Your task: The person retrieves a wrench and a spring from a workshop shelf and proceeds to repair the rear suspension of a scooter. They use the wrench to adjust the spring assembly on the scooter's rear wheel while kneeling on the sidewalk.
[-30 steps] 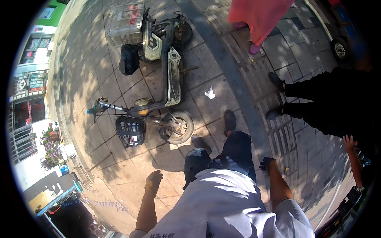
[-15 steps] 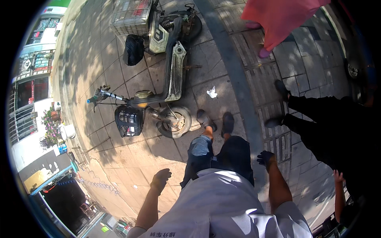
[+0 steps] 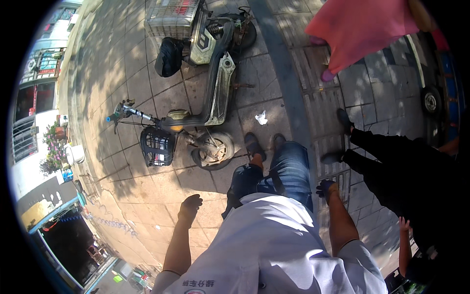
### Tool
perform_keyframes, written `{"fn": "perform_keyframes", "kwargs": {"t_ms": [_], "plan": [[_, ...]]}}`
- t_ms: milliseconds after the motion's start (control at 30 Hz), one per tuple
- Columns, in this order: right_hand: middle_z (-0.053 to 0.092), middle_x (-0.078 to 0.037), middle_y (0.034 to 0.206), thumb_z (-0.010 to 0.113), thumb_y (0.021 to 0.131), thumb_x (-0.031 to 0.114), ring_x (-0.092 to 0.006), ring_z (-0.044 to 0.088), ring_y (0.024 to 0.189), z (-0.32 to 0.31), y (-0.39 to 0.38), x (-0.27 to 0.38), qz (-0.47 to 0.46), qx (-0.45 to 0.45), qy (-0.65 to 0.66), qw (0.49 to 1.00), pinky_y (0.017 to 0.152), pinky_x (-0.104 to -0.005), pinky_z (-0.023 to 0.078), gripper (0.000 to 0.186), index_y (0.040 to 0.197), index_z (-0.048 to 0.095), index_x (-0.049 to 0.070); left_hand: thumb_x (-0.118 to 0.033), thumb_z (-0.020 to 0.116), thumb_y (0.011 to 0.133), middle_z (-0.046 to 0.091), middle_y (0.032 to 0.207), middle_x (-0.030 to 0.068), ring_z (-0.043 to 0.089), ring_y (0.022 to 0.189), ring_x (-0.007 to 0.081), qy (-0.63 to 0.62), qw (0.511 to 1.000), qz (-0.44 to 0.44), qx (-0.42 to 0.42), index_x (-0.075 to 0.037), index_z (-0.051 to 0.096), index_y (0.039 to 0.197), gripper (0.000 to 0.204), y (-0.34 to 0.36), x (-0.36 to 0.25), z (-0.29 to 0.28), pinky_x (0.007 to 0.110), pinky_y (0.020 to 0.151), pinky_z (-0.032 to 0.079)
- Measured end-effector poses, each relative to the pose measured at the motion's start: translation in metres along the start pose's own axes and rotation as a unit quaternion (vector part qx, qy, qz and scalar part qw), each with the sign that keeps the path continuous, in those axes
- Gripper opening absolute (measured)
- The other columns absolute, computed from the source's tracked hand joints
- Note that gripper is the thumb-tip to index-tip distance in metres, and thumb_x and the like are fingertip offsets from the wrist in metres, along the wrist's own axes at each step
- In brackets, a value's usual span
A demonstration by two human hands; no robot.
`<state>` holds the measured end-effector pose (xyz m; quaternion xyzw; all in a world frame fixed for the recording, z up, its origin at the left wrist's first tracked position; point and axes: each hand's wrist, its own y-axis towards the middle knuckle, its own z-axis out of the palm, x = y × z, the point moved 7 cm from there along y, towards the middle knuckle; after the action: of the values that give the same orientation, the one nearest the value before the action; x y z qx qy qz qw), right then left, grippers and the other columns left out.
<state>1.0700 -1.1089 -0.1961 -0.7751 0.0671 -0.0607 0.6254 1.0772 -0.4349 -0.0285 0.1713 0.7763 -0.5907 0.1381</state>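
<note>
My left hand (image 3: 189, 208), in a dark glove, hangs in front of me on the left with its fingers loosely curled and apart. Nothing shows in it. On the right, my right hand (image 3: 327, 189) wears a dark blue glove; its fingers are spread and hold nothing. Both hands are apart from everything around them. Nearest ahead of the left one is a worn electric scooter (image 3: 215, 93), with a bare-looking front wheel (image 3: 214, 150) close to my feet. It has a black front basket (image 3: 157, 147) and a rear wire crate (image 3: 171, 18).
A black bag (image 3: 169, 57) is beside the scooter. White crumpled paper (image 3: 261, 117) lies on the paving. A person in black trousers (image 3: 374, 147) is close on my right; another in pink clothing (image 3: 362, 32) is ahead. A vehicle wheel (image 3: 431, 102) shows far right, a shop doorway (image 3: 68, 245) lower left.
My body and both hands have shifted slightly forward as I step. The scooter holds its place. The pink clothing reaches further into view, and the vehicle on the right shows more.
</note>
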Motion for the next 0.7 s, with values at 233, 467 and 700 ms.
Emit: {"fn": "perform_keyframes", "kwargs": {"t_ms": [233,467,700], "plan": [[0.072,-0.015,0.102,0.051,0.097,0.032,-0.0311,0.070,0.075,-0.020,0.056,0.006,0.002,0.088,-0.133,0.987,0.061,-0.0427,0.050,0.029,0.115,0.060,0.011,-0.014,0.055,0.097,0.073,0.110,0.0083,0.066,0.094,0.0139,-0.054,0.996,-0.006,-0.065,-0.001,0.061,0.130,0.036,-0.008,-0.043,0.011,0.027,0.079,0.049],[0.073,-0.005,0.108,0.050,0.100,0.028,-0.0262,0.070,0.078,-0.050,0.051,0.144,-0.035,0.075,-0.106,0.991,0.063,-0.0406,0.052,0.023,0.111,0.068,0.019,-0.017,0.065,0.095,0.073,0.112,0.0089,0.068,0.095,0.0175,-0.037,0.997,0.004,-0.061,-0.004,0.062,0.130,0.037,-0.031,-0.035,0.079,0.032,0.082,0.050],[0.073,-0.003,0.100,0.061,0.095,0.023,-0.0192,0.071,0.086,-0.039,0.089,0.192,-0.503,0.089,-0.786,0.348,0.067,-0.0346,0.057,0.015,0.103,0.072,0.018,-0.009,0.044,0.100,0.069,0.125,0.0102,0.066,0.109,0.0157,0.020,0.999,-0.031,0.019,-0.001,0.055,0.137,0.039,-0.034,-0.001,0.124,0.028,0.089,0.052]]}}
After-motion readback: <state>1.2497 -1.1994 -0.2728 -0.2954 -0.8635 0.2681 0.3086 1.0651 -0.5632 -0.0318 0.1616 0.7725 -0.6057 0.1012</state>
